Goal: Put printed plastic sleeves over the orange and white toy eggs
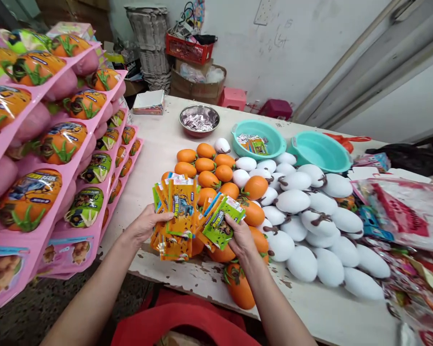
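Observation:
A thick bunch of orange printed packets (pixel 182 204) is in my left hand (pixel 146 225), the thumb pressed on top. My right hand (pixel 241 234) grips a smaller fanned bunch, with a green packet (pixel 222 222) uppermost and orange and blue ones under it. Both bunches are held above the table and almost meet. Beneath and behind them lie several orange persimmon-shaped toys (pixel 205 165) with green stems, partly hidden by the packets. To their right is a heap of white egg-shaped toys (pixel 292 200) with brown tips.
Stacked pink trays (pixel 90 126) of packed orange and green toys rise at the left. Behind the toys stand a metal bowl (pixel 199 132) of small sachets, a teal basin (pixel 259 126) holding packets and another teal basin (pixel 320 153). Plastic bags (pixel 411 211) crowd the right side.

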`<control>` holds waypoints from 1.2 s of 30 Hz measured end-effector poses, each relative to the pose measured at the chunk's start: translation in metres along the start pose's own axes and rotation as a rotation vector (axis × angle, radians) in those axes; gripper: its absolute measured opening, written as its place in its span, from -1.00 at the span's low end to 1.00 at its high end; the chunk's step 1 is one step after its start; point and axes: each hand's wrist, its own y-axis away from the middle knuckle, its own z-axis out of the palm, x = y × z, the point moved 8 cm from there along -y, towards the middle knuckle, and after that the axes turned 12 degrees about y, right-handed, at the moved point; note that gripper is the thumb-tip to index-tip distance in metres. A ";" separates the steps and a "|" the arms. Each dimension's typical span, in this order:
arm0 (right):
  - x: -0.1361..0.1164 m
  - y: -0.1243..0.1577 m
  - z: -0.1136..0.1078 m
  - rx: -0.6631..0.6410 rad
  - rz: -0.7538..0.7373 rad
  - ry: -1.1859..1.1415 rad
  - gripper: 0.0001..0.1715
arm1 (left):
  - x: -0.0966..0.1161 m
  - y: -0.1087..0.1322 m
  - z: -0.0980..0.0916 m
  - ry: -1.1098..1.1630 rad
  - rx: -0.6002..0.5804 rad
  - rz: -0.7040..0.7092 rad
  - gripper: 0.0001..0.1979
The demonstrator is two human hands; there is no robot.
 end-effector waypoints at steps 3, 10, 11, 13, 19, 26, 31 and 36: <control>0.025 0.011 0.025 -0.044 0.013 0.046 -0.48 | -0.026 0.011 0.014 0.032 -0.067 -0.085 -0.54; 0.071 0.032 0.073 -0.167 0.091 0.144 -0.42 | -0.065 0.012 -0.009 -0.008 0.042 -0.075 -0.50; 0.074 0.033 0.076 -0.172 0.102 0.142 -0.40 | -0.066 0.013 -0.014 -0.005 0.041 -0.070 -0.51; 0.079 0.035 0.081 -0.176 0.121 0.130 -0.39 | -0.066 0.016 -0.023 0.000 0.034 -0.052 -0.52; 0.094 0.039 0.091 -0.186 0.140 0.097 -0.39 | -0.067 0.025 -0.043 0.007 0.073 -0.040 -0.51; 0.119 0.042 0.101 -0.198 0.191 0.094 -0.46 | -0.070 0.037 -0.076 -0.175 0.220 0.130 -0.61; 0.135 0.049 0.114 -0.259 0.228 0.131 -0.54 | -0.064 0.056 -0.102 -0.182 0.431 0.330 -0.31; 0.173 0.071 0.134 -0.403 0.259 0.196 -0.56 | -0.097 0.079 -0.117 0.110 0.196 0.012 -0.34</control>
